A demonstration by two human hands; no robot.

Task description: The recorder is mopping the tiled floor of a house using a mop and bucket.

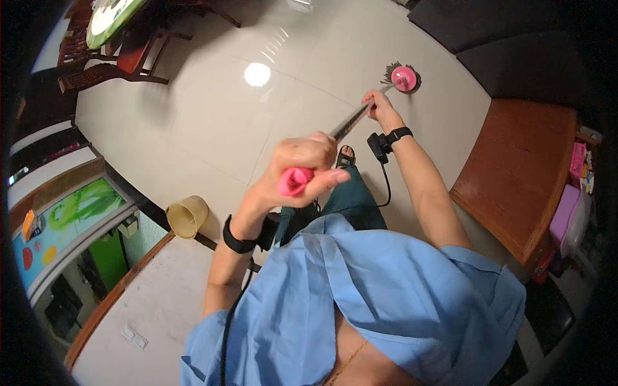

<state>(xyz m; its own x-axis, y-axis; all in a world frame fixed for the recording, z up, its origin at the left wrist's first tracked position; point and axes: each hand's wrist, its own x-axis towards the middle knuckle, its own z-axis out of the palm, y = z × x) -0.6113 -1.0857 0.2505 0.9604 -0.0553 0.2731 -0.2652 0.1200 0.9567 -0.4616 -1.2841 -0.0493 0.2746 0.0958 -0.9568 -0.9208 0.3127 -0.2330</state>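
Note:
My left hand is wrapped round the pink grip at the top of a metal mop pole, close below the camera. Further down the pole, my right hand holds the shaft with fingers closed. The pole leads to a round pink mop head with dark grey strands, resting on the glossy tiled floor ahead and to the right. Black straps with small devices and cords are on both my wrists. My sandalled foot shows below the pole.
A wooden chair stands by a green-rimmed table at upper left. A beige bucket sits at left, near a pale panel with wood trim. At right are dark furniture and a brown wooden cabinet with coloured items beside it.

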